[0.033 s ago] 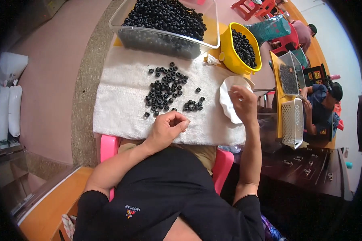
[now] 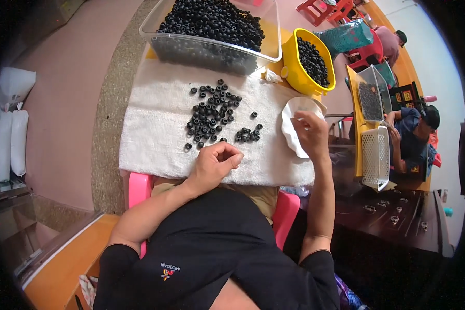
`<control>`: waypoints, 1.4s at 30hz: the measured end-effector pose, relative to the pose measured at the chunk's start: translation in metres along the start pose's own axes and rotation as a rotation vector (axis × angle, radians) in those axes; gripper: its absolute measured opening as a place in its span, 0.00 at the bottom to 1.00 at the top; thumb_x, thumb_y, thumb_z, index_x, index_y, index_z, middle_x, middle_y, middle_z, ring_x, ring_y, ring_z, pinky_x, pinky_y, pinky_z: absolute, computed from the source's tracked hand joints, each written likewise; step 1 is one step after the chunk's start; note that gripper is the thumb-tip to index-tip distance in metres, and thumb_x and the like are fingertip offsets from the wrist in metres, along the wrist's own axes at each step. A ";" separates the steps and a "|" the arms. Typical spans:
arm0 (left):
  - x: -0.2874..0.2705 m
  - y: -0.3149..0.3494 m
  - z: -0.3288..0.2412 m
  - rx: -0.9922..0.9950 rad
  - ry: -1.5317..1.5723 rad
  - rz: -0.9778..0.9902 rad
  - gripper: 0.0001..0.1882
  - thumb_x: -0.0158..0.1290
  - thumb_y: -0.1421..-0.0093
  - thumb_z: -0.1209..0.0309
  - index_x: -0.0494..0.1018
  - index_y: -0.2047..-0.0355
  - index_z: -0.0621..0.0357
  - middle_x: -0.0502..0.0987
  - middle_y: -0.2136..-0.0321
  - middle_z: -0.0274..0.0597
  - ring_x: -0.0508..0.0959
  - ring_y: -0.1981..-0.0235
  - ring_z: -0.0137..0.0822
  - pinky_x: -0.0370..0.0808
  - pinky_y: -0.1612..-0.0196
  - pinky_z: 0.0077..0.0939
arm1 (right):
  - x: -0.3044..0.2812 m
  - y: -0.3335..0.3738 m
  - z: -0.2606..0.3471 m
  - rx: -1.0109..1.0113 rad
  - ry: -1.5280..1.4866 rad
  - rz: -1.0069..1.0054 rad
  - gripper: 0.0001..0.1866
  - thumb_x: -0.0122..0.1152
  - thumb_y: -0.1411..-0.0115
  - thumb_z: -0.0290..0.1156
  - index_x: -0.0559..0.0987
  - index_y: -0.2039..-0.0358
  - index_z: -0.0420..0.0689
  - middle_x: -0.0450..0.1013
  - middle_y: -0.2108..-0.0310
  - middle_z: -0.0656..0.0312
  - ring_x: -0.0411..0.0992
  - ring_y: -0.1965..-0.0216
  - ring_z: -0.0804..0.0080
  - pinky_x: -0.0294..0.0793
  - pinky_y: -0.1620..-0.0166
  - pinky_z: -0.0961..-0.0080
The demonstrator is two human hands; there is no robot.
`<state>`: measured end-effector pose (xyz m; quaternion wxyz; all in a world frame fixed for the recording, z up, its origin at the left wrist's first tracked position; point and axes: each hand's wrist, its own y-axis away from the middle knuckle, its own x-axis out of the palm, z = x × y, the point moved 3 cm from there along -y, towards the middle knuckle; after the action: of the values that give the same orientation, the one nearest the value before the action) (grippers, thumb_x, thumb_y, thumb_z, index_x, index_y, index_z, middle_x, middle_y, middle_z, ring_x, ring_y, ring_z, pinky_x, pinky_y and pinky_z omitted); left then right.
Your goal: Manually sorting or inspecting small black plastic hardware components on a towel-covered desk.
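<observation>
On the white towel (image 2: 160, 124) lies a loose heap of small black ring-shaped pieces (image 2: 209, 116), with a smaller cluster (image 2: 249, 135) to its right. My left hand (image 2: 217, 163) rests on the towel just below the heap, thumb and forefinger pinched together. Anything between those fingertips is too small or hidden to make out. Over a white, wavy-edged paper-like dish (image 2: 290, 129) at the towel's right side, my right hand (image 2: 312, 132) is held with its fingers curled together. What it holds, if anything, cannot be seen.
A clear plastic bin (image 2: 206, 57) full of black pieces stands at the back. Beside it are a yellow tub (image 2: 294, 67) of similar pieces and a crumpled white tissue (image 2: 272, 76). Rightward, another person (image 2: 411, 129) sits by a white perforated basket (image 2: 375, 160).
</observation>
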<state>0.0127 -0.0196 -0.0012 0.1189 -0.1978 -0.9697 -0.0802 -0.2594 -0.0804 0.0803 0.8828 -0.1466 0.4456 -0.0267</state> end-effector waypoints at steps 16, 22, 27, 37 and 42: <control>0.003 0.001 -0.002 -0.013 -0.004 0.002 0.06 0.57 0.38 0.71 0.76 0.67 0.62 0.73 0.78 0.27 0.69 0.77 0.16 0.67 0.74 0.15 | 0.056 0.004 0.050 -0.082 0.294 0.365 0.12 0.64 0.47 0.26 0.81 0.61 0.44 0.77 0.58 0.58 0.76 0.60 0.54 0.75 0.57 0.64; 0.002 0.001 -0.007 0.009 -0.033 0.007 0.07 0.57 0.38 0.70 0.76 0.68 0.62 0.74 0.78 0.28 0.70 0.77 0.17 0.67 0.74 0.16 | 0.061 0.004 0.049 -0.082 0.349 0.359 0.09 0.63 0.48 0.27 0.80 0.65 0.44 0.77 0.61 0.57 0.76 0.61 0.54 0.75 0.57 0.63; 0.000 -0.001 0.000 -0.017 -0.004 0.034 0.07 0.57 0.38 0.70 0.76 0.66 0.62 0.76 0.76 0.30 0.72 0.75 0.18 0.70 0.72 0.16 | 0.065 0.007 0.045 -0.070 0.317 0.325 0.05 0.63 0.48 0.25 0.78 0.69 0.41 0.76 0.66 0.54 0.76 0.64 0.52 0.75 0.60 0.63; 0.000 0.000 0.002 -0.027 0.057 0.050 0.07 0.57 0.38 0.71 0.76 0.64 0.62 0.78 0.73 0.32 0.75 0.72 0.20 0.73 0.68 0.16 | 0.058 0.044 0.059 -0.179 -0.097 -0.015 0.10 0.61 0.46 0.16 0.79 0.63 0.39 0.75 0.64 0.54 0.77 0.64 0.61 0.76 0.63 0.73; 0.001 -0.001 0.004 0.002 0.054 0.061 0.07 0.57 0.37 0.71 0.76 0.63 0.62 0.78 0.72 0.32 0.75 0.72 0.21 0.74 0.67 0.16 | 0.064 0.071 0.082 0.067 -0.444 0.078 0.13 0.62 0.47 0.13 0.79 0.60 0.38 0.75 0.61 0.57 0.74 0.58 0.71 0.77 0.61 0.80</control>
<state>0.0108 -0.0189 -0.0051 0.1475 -0.2251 -0.9597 -0.0810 -0.1620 -0.0050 0.0568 0.9639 -0.1024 0.2445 0.0256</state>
